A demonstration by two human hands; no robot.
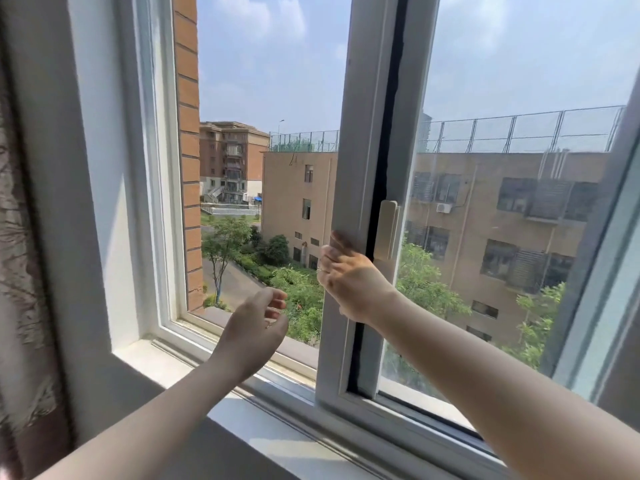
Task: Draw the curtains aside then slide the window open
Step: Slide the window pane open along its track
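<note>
The white sliding sash [349, 161] stands near the middle of the window, with an open gap to its left showing the buildings outside. My right hand [349, 278] grips the sash's left vertical edge, just below the cream latch handle [387, 230]. My left hand [256, 323] hovers in the open gap above the bottom track [277, 386], fingers loosely curled and holding nothing. A brownish patterned curtain [20, 271] hangs bunched at the far left edge, off the glass.
The white window frame [156, 202] and a brick wall edge [188, 150] bound the opening on the left. A white sill [249, 427] runs below the track. A second fixed pane [519, 168] fills the right side.
</note>
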